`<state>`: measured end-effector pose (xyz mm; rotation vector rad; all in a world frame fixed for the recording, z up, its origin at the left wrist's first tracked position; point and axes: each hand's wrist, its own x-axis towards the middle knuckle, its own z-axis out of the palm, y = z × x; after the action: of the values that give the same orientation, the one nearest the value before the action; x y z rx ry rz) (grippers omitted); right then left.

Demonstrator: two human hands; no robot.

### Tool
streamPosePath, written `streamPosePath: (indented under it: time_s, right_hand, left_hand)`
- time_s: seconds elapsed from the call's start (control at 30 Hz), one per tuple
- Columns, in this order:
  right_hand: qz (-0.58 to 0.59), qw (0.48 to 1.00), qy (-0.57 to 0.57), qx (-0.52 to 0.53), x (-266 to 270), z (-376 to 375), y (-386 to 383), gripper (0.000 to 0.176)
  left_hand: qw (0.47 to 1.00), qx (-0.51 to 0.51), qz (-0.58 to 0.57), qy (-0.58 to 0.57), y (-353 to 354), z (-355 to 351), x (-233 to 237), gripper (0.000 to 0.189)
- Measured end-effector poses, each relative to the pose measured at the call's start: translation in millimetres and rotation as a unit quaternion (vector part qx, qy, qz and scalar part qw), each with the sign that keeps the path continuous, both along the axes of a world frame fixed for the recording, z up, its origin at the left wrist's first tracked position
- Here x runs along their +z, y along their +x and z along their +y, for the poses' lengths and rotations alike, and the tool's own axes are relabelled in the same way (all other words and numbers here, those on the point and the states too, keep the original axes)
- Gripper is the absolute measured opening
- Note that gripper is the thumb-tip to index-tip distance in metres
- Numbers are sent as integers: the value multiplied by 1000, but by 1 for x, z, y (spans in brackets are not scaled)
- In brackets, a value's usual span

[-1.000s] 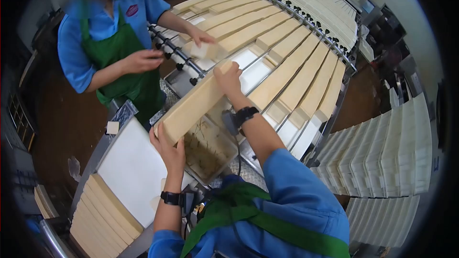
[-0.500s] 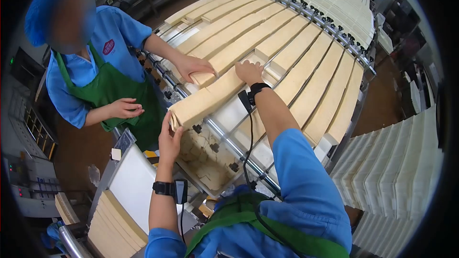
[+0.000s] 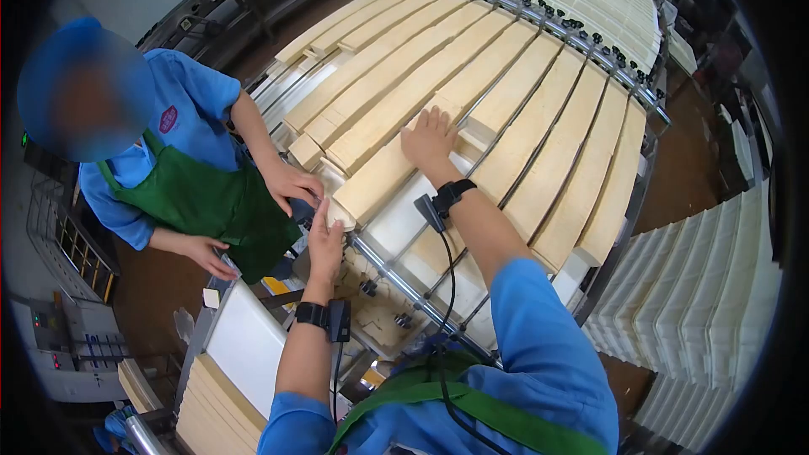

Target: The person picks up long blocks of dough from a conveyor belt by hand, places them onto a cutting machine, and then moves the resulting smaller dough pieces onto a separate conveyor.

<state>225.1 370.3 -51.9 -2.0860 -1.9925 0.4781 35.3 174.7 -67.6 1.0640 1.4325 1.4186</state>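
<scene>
A long pale-yellow slab (image 3: 375,184), which looked layered at its end earlier, lies on the rack between its neighbours. My right hand (image 3: 430,141) rests on its far part, palm down with the fingers spread. At the near end, my left hand (image 3: 325,244) is upright with fingers stretched out, its fingertips against a small pale flap (image 3: 340,215). The co-worker's hand (image 3: 291,185) is just left of my fingertips, beside that same end. To the left lies a neighbouring slab (image 3: 371,131) with a short cut block (image 3: 305,152) near it.
More long slabs (image 3: 569,152) fan across the rack, edged by a metal rail (image 3: 404,274) with black knobs. Below it sits a bin of scraps (image 3: 358,286). Stacked slabs (image 3: 215,404) stand at lower left, white ribbed stacks (image 3: 683,286) at right. Cables hang from my wrists.
The slab has shifted away from me onto the rack, and its near end now lies at the rail. My left hand followed it; my right hand flattened. The co-worker's hand came nearer the end.
</scene>
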Motion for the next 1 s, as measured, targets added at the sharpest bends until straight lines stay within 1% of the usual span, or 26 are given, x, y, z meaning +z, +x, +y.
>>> streamPosePath:
  time_s: [0.03, 0.13, 0.23, 0.27, 0.33, 0.37, 0.47, 0.57, 0.6, 0.63, 0.67, 0.73, 0.8, 0.83, 0.9, 0.93, 0.97, 1.0]
  right_hand:
    - [20, 1000, -13, 14, 3, -5, -1, 71]
    - [-17, 999, 2, 46, -10, -8, 2, 75]
    - [24, 999, -11, 18, -9, -5, 3, 79]
    - [33, 999, 3, -35, -12, 0, 4, 79]
    - [52, 989, 34, -135, -22, 16, 11, 80]
    - [57, 988, 30, -141, -23, 21, 15, 78]
    - [74, 987, 16, -143, -14, 28, 22, 72]
    - [78, 988, 10, -130, -12, 29, 24, 71]
    - [73, 989, 13, -131, -15, 29, 24, 71]
    - [69, 989, 18, -131, -19, 31, 24, 72]
    - [46, 990, 14, -130, -23, 33, 25, 73]
    - [0, 989, -11, -149, -11, 23, 15, 77]
    - [38, 994, 82, -55, 2, -10, -3, 82]
    - [22, 993, 112, 38, -9, -20, -18, 83]
    - [19, 972, 105, 208, -3, -65, -48, 84]
    - [16, 960, 72, 269, 5, -85, -59, 84]
    - [12, 955, 54, 290, 11, -104, -70, 85]
    - [1, 948, 66, 311, 16, -117, -76, 79]
  left_hand:
    - [998, 12, -61, -23, 4, 2, 0, 52]
    - [998, 51, -34, -8, 10, -6, 12, 52]
    - [994, 110, 0, -19, 6, -30, 23, 52]
    - [991, 115, 66, 13, -6, -42, 6, 52]
    - [973, 159, 164, -22, -11, -69, 4, 53]
    - [959, 184, 211, -42, -12, -84, 4, 53]
    - [961, 217, 149, -79, -11, -128, 3, 56]
    - [962, 224, 123, -91, -14, -169, -14, 56]
    - [962, 227, 116, -100, -9, -179, -8, 56]
    - [962, 228, 116, -97, -8, -189, -12, 56]
    - [962, 230, 116, -92, -8, -199, -19, 56]
    - [958, 249, 116, -81, -5, -215, -24, 56]
    - [944, 249, 202, -74, -3, -232, -34, 53]
    - [932, 257, 246, -71, -6, -236, -35, 52]
    - [902, 252, 338, -97, -8, -245, -29, 44]
    - [886, 241, 378, -118, -8, -252, -27, 40]
    - [871, 246, 405, -133, -9, -259, -28, 37]
    - [856, 244, 430, -149, -9, -267, -33, 33]
